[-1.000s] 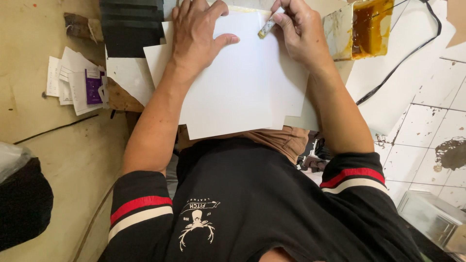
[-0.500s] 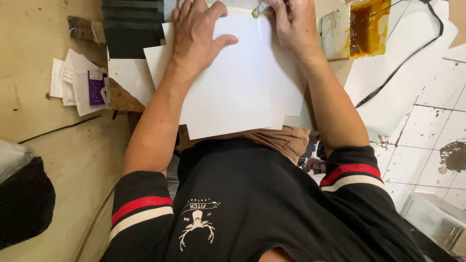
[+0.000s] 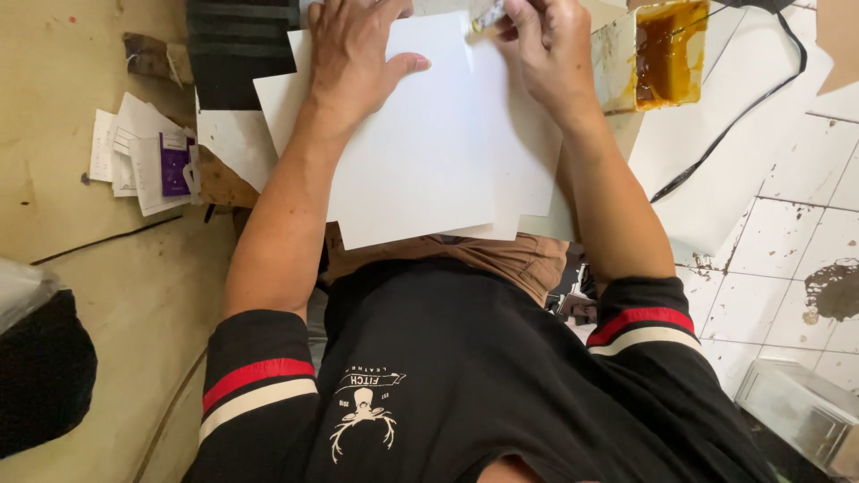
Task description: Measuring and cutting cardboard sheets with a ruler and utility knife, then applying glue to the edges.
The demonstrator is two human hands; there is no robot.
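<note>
A big white sheet (image 3: 420, 143) of stiff paper or card lies on the person's lap, on top of a few more white sheets that stick out at its sides. The left hand (image 3: 353, 54) lies flat on the top left part of the sheet, fingers spread and open, pressing it down and holding nothing. The right hand (image 3: 541, 49) is at the top edge of the sheet. Its fingers are closed around a small brush (image 3: 488, 18); only a short bit of the brush shows, so it may be some other small tool. Its tip sits at the top edge of the sheet.

Just to the right of the right hand is a tin of brown glue (image 3: 662, 49), messy at the rim. A black cable (image 3: 734, 125) runs over a white board beside it. Above the left hand is a dark ridged block (image 3: 237, 45). Further left, a pile of small paper slips (image 3: 143, 152), one of them purple, lies on the tan floor. White tiles (image 3: 787, 241) with dark stains are on the right.
</note>
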